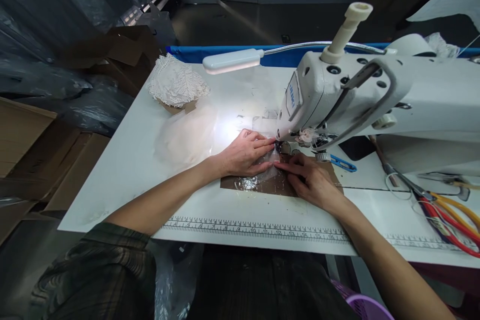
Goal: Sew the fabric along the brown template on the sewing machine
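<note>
My left hand lies flat on a small piece of sheer whitish fabric, its fingers stretched toward the needle area of a white sewing machine. From the other side, my right hand reaches in with its index finger extended and touching the fabric's edge; its other fingers are partly bent. Under both hands is a brown plate with a shiny, clear covering. The needle and presser foot are mostly hidden beside my left fingertips.
White lace pieces are heaped at the table's far left, beside sheer pale fabric. A lamp hangs above. Scissors and a blue thread snipper lie right. A printed ruler runs along the front edge. Cardboard boxes stand left.
</note>
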The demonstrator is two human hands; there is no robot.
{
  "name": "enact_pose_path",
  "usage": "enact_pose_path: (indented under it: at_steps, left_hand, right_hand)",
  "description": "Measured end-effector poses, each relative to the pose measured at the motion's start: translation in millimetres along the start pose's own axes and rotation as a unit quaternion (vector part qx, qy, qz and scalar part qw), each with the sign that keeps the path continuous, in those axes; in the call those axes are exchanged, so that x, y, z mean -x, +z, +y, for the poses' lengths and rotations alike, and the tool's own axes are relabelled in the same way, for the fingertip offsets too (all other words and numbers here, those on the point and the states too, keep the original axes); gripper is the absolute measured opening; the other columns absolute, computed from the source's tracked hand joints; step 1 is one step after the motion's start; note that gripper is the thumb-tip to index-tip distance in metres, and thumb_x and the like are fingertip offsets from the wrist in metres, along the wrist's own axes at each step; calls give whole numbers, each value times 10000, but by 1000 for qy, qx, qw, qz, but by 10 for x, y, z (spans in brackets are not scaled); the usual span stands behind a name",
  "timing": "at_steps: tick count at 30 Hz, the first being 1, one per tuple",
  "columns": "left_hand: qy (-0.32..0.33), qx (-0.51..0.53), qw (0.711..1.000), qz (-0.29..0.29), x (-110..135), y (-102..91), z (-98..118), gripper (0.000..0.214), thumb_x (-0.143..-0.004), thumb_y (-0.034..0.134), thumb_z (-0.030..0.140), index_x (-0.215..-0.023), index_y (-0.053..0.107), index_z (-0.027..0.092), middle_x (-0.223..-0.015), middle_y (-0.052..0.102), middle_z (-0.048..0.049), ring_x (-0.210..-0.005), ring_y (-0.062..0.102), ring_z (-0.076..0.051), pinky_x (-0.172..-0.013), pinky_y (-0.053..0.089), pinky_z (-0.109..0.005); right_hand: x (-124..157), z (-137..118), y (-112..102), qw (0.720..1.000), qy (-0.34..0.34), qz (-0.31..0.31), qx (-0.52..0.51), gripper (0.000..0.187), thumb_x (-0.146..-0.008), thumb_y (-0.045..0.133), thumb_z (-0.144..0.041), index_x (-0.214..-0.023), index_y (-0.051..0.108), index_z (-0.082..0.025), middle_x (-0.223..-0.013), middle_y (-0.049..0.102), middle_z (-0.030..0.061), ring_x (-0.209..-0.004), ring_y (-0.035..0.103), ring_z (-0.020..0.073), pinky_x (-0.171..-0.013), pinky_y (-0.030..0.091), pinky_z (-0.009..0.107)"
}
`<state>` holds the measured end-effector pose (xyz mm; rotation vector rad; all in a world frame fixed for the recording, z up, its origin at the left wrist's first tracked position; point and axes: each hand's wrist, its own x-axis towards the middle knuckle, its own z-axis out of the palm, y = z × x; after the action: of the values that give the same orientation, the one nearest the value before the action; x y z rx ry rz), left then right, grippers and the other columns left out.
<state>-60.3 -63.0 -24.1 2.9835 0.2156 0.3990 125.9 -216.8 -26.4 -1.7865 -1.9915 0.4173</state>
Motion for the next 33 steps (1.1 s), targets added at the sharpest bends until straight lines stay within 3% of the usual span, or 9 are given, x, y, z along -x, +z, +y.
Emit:
enact_pose_path:
  at_steps: [11,16,19,22,25,28,33]
  left_hand:
    - [0,-19,1000,-9,-7,7,16,424,-963,424,425,-1266,573,168,-1327,575,-118,-1152,492,-289,-894,408,-452]
    - [33,-63,997,-17,0,-144,-37,465,-955,459,481,-1267,544,146,-1305,562,-151,-1113,515,-296,-897,401,-459]
    - [61,-49,997,19,37,-208,-42,322,-963,478,408,-1124,604,159,-1166,625,-122,-970,573,-226,-823,439,-385]
    - [117,-11,992,46,76,-169,21,205,-960,480,299,-946,639,170,-1010,667,-73,-834,592,-166,-777,458,-336]
    - [163,9,986,39,88,-93,82,211,-938,503,313,-990,646,167,-1051,672,-85,-879,609,-182,-786,460,-347]
    - [176,9,984,28,81,-42,82,213,-930,503,293,-1033,650,178,-1090,677,-81,-891,615,-183,-773,448,-350]
    - [169,5,985,47,85,8,51,179,-918,496,194,-937,674,198,-1007,708,-41,-829,614,-158,-740,426,-332]
  right_hand:
    - [10,17,36,1000,0,16,14,428,-869,475,-178,-1229,657,-321,-1022,643,62,-809,630,185,-722,524,340]
    - [10,17,48,999,-7,31,8,409,-869,476,-178,-1199,676,-310,-1015,635,62,-861,627,193,-752,514,340]
    - [5,13,56,999,-10,41,1,402,-865,478,-171,-1176,689,-311,-1015,634,56,-852,623,185,-756,509,334]
    - [2,26,69,999,-11,44,1,399,-864,478,-168,-1167,694,-314,-1002,638,52,-850,618,185,-759,505,334]
    - [8,52,79,999,-15,40,5,393,-871,481,-186,-1186,684,-304,-1010,637,60,-849,615,189,-745,500,330]
    - [13,75,86,999,-18,40,5,390,-869,485,-186,-1187,684,-295,-1024,630,62,-853,617,185,-750,495,325]
    - [17,97,100,998,-29,49,5,416,-859,495,-182,-1225,660,-287,-1029,621,58,-843,612,176,-729,491,312]
